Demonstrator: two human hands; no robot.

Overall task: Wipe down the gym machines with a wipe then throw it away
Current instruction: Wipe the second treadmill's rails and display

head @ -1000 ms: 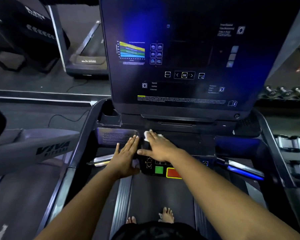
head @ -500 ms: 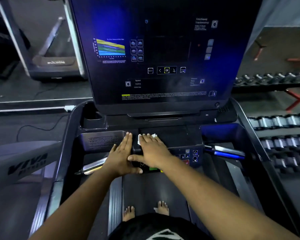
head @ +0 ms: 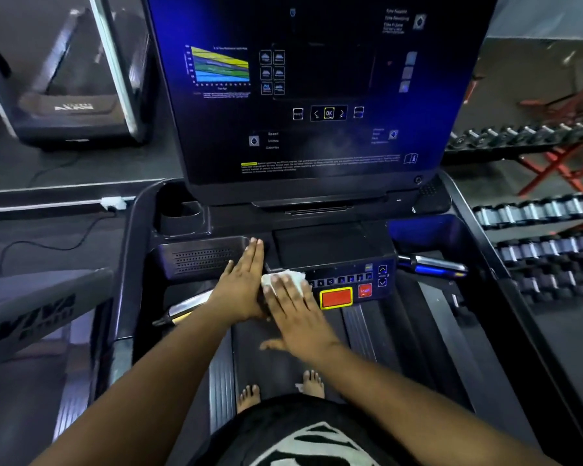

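Observation:
I stand on a black treadmill (head: 142, 230) with a large dark console screen (head: 317, 95). Below the screen sits the button panel (head: 350, 284) with a red pad and a stop button. A white wipe (head: 290, 276) lies on the panel's left end. My right hand (head: 293, 311) presses flat on the wipe with straight fingers. My left hand (head: 241, 284) rests flat beside it, fingers straight, against the left tray with the speaker grille (head: 199, 260).
Silver handlebar grips (head: 431, 264) stick out on both sides of the panel. A cup holder (head: 182, 213) is at the console's left. Dumbbell racks (head: 546, 237) stand to the right, another treadmill (head: 74, 105) at the back left. My bare feet (head: 312, 381) are on the belt.
My right hand has slid the wipe from the flat top tray down toward me onto the button panel's left end. My left hand has stayed flat beside it. The view has shifted right.

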